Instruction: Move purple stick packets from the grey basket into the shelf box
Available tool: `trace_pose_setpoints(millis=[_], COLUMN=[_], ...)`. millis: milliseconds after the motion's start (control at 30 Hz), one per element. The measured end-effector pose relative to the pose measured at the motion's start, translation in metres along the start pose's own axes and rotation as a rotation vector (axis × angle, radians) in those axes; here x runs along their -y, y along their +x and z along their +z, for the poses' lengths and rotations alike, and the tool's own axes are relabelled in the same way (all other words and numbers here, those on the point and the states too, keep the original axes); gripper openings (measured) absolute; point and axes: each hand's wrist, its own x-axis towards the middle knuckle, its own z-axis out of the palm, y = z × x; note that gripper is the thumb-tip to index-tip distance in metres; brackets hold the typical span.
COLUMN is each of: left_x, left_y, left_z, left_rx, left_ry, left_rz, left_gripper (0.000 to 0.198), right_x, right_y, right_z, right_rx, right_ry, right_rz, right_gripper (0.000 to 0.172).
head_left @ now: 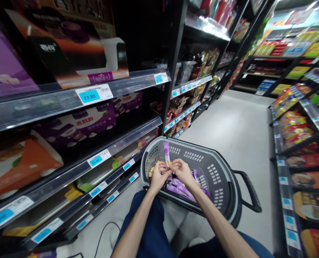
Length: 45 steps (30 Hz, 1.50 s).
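Over the grey shopping basket [202,154], my left hand [158,176] and my right hand [182,172] meet with their fingertips closed. Between them they pinch the lower end of a slim purple stick packet [166,149], which stands nearly upright above my fingers. More purple packets [180,188] lie in a loose heap inside the basket, below my hands. Some yellow packets [151,171] show at the basket's left end, partly hidden by my left hand. The basket's black handle [252,193] sticks out to the right.
A shelf rack [138,141] with price tags runs along the left, carrying purple cartons [86,122] and an orange box [22,163]. Packaged foods fill the rack [283,179] on the right. A pale aisle floor [237,125] lies between. A black cable [101,234] crosses the floor.
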Motion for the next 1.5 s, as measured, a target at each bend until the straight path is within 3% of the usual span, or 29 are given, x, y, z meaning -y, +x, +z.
trace_pose_setpoints(millis=[100, 333, 500, 1233, 1500], left_x=[0.002, 0.008, 0.004, 0.001, -0.001], left_y=[-0.001, -0.003, -0.002, -0.004, -0.004], left_z=[0.000, -0.001, -0.001, 0.000, 0.001], left_rx=[0.057, 0.131, 0.182, 0.125, 0.144], left_ry=[-0.037, -0.072, -0.086, -0.038, -0.020], left_rz=[-0.053, -0.154, -0.181, -0.127, -0.102], left_gripper=[0.044, 0.047, 0.048, 0.044, 0.044], right_x=[0.004, -0.003, -0.001, 0.009, 0.007], right_y=[0.000, 0.003, 0.000, -0.003, -0.002], right_z=[0.001, 0.001, 0.000, 0.000, -0.002], right_rx=[0.041, -0.116, -0.055, -0.093, -0.148], right_ry=[0.062, 0.026, 0.069, 0.091, -0.206], right_rz=[0.029, 0.020, 0.100, 0.085, 0.002], right_gripper=[0.036, 0.037, 0.040, 0.040, 0.037])
